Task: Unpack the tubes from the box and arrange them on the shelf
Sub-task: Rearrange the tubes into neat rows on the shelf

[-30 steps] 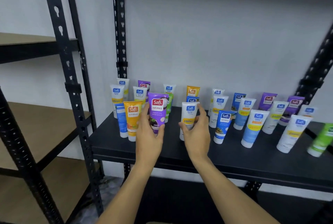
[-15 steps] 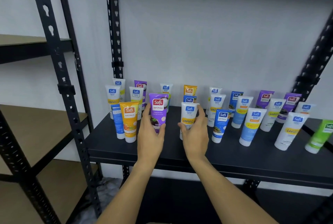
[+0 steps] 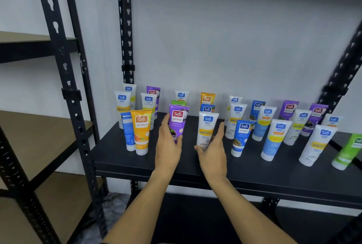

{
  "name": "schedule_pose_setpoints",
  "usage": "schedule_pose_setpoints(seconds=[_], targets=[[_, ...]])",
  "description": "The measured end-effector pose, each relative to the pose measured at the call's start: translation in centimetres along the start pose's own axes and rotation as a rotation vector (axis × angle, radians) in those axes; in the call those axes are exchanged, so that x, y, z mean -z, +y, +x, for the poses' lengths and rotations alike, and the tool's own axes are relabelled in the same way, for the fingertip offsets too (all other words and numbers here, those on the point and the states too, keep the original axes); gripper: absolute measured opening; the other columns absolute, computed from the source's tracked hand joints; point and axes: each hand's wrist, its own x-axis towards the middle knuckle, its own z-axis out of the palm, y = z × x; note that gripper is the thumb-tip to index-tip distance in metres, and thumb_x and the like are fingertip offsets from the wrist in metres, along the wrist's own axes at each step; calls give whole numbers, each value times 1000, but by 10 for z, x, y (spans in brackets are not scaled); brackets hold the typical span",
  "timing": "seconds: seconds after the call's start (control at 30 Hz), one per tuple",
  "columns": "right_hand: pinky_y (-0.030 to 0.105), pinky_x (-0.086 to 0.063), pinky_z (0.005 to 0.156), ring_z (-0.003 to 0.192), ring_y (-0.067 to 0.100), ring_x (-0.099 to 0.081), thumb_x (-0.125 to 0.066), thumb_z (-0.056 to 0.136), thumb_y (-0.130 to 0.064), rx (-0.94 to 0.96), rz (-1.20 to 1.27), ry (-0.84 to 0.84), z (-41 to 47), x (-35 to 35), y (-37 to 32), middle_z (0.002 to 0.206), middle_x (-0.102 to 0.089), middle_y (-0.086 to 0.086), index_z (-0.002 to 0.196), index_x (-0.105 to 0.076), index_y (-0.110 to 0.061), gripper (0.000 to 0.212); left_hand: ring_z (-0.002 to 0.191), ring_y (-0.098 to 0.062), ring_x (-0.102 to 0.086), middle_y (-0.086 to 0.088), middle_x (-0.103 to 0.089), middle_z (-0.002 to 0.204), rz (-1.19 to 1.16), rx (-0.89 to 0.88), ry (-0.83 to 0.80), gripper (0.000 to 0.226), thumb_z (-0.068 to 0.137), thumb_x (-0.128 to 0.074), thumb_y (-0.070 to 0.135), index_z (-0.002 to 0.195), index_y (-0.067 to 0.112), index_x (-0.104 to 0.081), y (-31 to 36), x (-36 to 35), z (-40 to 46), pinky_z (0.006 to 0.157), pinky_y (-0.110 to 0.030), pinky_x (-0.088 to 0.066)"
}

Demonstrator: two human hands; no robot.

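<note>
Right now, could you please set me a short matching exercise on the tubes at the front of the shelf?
Things:
1. purple tube
2. white Vitamin C tube
3. orange tube
4. green tube

States:
A. at the far right, leaning
B. held by the left hand
C. stands free, beside a narrow blue tube
D. at the right hand

Pairs: 1-B, 2-D, 3-C, 4-A

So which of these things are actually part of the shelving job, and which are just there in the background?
Part of the job:
- purple tube, held by the left hand
- white tube, with the right hand at it
- the other tubes standing in rows, like the orange tube
- black shelf

Just there:
- brown shelves of the rack on the left
- white wall
</note>
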Motion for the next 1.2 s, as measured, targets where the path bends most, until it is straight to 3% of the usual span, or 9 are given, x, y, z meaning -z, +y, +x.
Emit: schedule_pose_setpoints(seconds=[0.3, 0.5, 0.67, 1.2], targets=[[47, -49, 98, 128, 23, -52, -71, 90, -10, 43, -59, -17, -7, -1, -4, 143, -46, 6, 155, 10, -39, 108, 135, -15, -40, -2, -37, 147, 38, 26, -14, 83, 90, -70, 12, 152, 30, -17, -9, -6, 6, 89, -24, -46], [49, -51, 96, 125, 26, -56, -70, 90, -10, 30, -83, -2, -10, -1, -6, 141, -52, 7, 155, 9, -41, 106, 134, -18, -41, -6, -37, 143, 134, 23, -10, 83, 91, -68, 14, 152, 29, -14, -9, -9, 3, 93, -33, -52], [50, -51, 95, 125, 27, -57, -70, 90, -10, 19, -95, 0, -11, -1, -8, 141, -53, 7, 154, 8, -41, 106, 132, -20, -44, -9, -42, 139, 270, 5, 9, 86, 89, -71, 17, 152, 27, -13, -11, -9, 0, 91, -33, -51], [48, -51, 96, 125, 27, -56, -68, 92, -13, -18, -160, -11, -8, 2, -12, 141, -50, 6, 154, 12, -41, 105, 130, -21, -46, -10, -44, 138, 275, 9, 36, 86, 89, -71, 16, 153, 26, -13, -11, -10, -3, 90, -35, -51]])
